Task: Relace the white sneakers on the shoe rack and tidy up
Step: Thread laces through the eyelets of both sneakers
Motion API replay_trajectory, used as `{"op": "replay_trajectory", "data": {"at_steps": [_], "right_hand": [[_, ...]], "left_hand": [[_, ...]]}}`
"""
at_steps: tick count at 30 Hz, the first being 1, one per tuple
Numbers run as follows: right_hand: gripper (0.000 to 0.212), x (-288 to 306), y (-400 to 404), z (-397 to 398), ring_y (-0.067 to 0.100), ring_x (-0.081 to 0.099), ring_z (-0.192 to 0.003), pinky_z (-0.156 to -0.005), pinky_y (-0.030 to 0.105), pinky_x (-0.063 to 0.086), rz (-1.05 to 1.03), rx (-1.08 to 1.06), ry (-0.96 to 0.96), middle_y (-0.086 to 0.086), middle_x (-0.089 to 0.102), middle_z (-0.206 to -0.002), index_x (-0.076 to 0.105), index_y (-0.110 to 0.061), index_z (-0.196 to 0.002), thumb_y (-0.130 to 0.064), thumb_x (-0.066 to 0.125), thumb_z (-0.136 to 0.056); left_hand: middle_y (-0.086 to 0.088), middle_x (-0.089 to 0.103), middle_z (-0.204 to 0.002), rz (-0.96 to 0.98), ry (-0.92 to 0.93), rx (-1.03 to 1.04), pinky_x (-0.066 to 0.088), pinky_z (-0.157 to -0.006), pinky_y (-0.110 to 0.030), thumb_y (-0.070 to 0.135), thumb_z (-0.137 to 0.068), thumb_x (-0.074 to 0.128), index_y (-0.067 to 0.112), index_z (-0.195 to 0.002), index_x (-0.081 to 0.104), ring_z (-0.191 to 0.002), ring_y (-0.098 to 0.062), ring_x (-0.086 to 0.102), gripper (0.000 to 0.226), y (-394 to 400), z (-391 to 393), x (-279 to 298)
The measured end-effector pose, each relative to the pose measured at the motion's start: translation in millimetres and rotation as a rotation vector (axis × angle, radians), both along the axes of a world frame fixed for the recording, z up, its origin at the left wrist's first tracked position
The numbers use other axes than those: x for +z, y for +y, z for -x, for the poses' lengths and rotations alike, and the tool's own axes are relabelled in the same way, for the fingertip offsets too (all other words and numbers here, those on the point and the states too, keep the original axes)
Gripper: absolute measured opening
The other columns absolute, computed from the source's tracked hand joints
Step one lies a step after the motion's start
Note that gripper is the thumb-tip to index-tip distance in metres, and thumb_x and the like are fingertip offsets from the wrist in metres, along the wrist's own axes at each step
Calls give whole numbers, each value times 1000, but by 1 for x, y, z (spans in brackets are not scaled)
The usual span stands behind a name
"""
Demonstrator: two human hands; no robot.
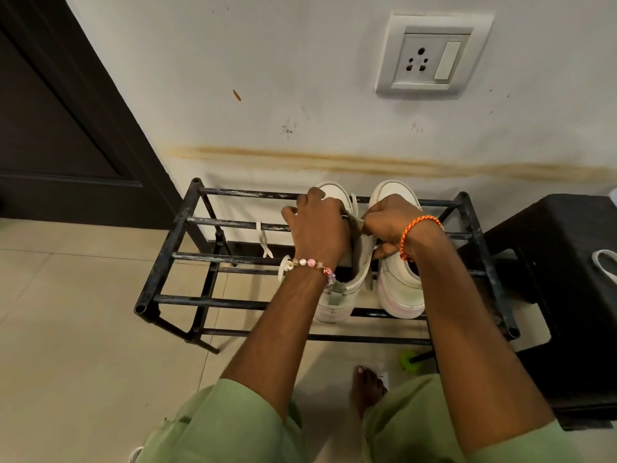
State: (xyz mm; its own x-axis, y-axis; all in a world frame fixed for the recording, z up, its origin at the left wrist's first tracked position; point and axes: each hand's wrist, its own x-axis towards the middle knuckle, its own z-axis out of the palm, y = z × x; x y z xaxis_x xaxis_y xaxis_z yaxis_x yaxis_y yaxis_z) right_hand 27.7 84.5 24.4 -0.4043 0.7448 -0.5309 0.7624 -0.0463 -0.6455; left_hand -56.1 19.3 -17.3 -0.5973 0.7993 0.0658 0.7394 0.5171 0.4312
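Observation:
Two white sneakers stand side by side, toes to the wall, on the top bars of a black metal shoe rack [173, 242]. My left hand [317, 225] lies over the left sneaker [344, 295] with its fingers curled on the upper. My right hand [387, 222] pinches a white lace at the left sneaker's eyelets, above the right sneaker [400, 289]. A loose end of white lace [265, 243] hangs through the bars to the left of my hands. Most of the lacing is hidden under my hands.
A black plastic stool [561, 262] stands right of the rack, with a white lace or strap [606, 264] on it. A dark door [60, 128] is at left, a wall socket [434, 56] above. A green object [409, 360] and my bare foot [367, 385] are on the tiled floor.

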Motion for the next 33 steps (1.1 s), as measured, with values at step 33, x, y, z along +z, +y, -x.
{"op": "replay_trajectory", "data": {"at_steps": [33], "right_hand": [[17,0,-1,-5,22,60,-61,-41,28,54,53,-46,45,10,57,-74,62,2,-104,-1,52,-90]], "left_hand": [[-9,70,-93,-696,-1518,165,49,-60,-17,8,-94,47,11,-80,58,-81,-15,62,18,-17,28,47]]}}
